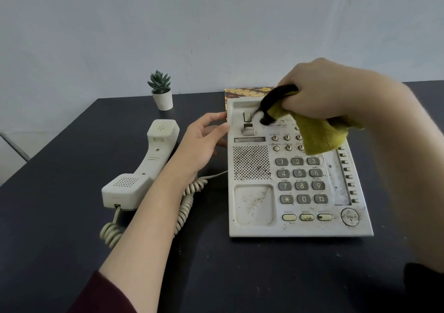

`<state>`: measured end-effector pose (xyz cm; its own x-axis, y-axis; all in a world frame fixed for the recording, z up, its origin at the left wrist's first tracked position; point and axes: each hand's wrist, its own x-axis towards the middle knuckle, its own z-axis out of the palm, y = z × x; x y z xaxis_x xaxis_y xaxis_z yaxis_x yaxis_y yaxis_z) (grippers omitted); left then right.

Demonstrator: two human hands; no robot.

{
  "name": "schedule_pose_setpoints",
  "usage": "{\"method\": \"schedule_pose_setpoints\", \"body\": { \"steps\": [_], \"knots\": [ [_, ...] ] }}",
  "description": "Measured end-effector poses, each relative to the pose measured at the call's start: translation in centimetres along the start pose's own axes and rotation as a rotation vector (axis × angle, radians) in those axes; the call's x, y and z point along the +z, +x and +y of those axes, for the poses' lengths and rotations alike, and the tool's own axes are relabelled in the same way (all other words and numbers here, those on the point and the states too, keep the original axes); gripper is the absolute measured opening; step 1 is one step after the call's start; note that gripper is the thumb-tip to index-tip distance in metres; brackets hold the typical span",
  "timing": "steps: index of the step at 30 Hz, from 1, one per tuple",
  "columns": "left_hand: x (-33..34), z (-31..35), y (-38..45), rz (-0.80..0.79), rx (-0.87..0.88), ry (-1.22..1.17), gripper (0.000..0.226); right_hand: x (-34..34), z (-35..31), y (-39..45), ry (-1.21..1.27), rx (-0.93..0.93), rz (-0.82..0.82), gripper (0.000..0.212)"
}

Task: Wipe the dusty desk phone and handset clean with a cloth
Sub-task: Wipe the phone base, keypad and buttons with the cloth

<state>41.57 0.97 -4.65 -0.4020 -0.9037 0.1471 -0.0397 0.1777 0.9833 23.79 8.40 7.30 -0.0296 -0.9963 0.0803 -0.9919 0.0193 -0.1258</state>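
Right hand (322,89): raised over the far end of the desk phone (298,168), knuckles up, fingers curled in a closed grip round a bunched yellow-green cloth (319,134). A black edge of the cloth (274,103) projects left of the grip to the upper handset cradle near the hook switch (247,116); the rest hangs below the grip over the small function buttons.

Left hand (204,139): forearm extended across the tabletop (60,228), fingers straight, fingertips touching the phone's left edge; grip open.

Phone lies on the dark tabletop, keypad and lower cradle speckled with dust. Handset (141,166) lies face up, left of the left hand, linked by a coiled cord (185,209). Potted succulent (161,91) stands beyond.
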Motion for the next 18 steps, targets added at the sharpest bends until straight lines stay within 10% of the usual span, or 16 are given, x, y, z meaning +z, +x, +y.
{"method": "schedule_pose_setpoints", "body": {
  "steps": [6, 18],
  "knots": [
    [-0.1, -0.2, 0.1, 0.011, 0.035, 0.012, 0.022, 2.0, -1.6, 0.7, 0.125, -0.200, -0.047, 0.031],
    [-0.1, -0.2, 0.1, -0.006, 0.002, 0.028, 0.019, 0.3, 0.6, 0.4, 0.041, -0.002, 0.019, 0.019]
  ]
}}
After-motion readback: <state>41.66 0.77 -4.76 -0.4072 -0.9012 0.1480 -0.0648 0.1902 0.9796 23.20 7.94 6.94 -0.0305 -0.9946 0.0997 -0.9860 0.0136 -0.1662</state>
